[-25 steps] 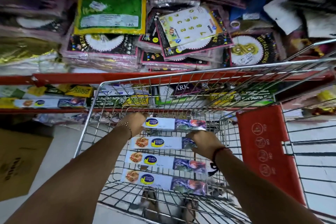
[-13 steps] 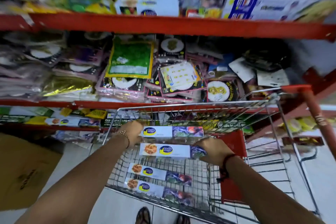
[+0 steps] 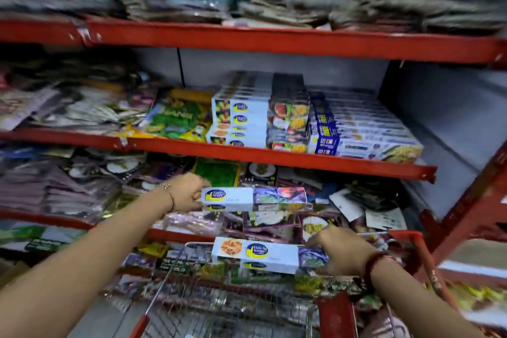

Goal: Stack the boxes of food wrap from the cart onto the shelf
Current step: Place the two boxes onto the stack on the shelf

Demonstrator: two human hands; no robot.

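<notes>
My left hand [image 3: 189, 192] grips the left end of a long white food wrap box [image 3: 253, 198], held level in front of the lower shelf. My right hand [image 3: 340, 251] grips the right end of a second food wrap box [image 3: 256, 254], held lower, just above the cart [image 3: 170, 280]. A stack of matching white food wrap boxes [image 3: 238, 121] stands on the middle red shelf [image 3: 274, 155], above and beyond both held boxes.
Blue-ended boxes [image 3: 365, 132] lie right of the stack, green packets [image 3: 178, 118] to its left. Foil plate packs [image 3: 274, 222] crowd the lower shelf. A red upright post [image 3: 472, 200] slants at the right. The top shelf [image 3: 274, 41] holds blurred flat packs.
Both hands have lifted their boxes up out of the cart, the left one higher. The view has tilted up, so the middle shelf's stack now shows in full.
</notes>
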